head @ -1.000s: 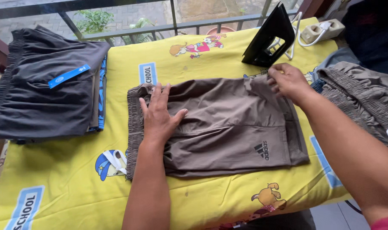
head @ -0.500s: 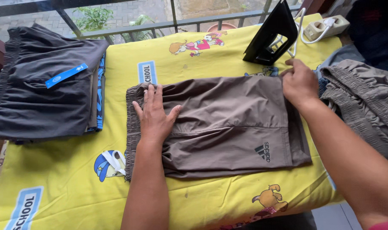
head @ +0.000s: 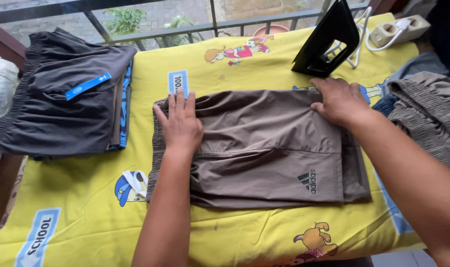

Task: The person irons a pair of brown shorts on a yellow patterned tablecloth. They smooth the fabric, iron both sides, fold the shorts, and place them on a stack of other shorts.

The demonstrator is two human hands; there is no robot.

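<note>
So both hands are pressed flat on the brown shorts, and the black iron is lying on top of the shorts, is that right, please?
Not quite: the black iron stands upright on the yellow cloth beyond the brown shorts, as the head view shows. The left hand and right hand do press flat.

— What is the person wearing on the arms?
— Nothing that shows: both forearms are bare from elbow to wrist, no sleeves in view.
— Any rings, watch or gloves?
— None on the left hand [head: 181, 126] or the right hand [head: 339, 101]; the fingers are bare, the nails short.
</note>
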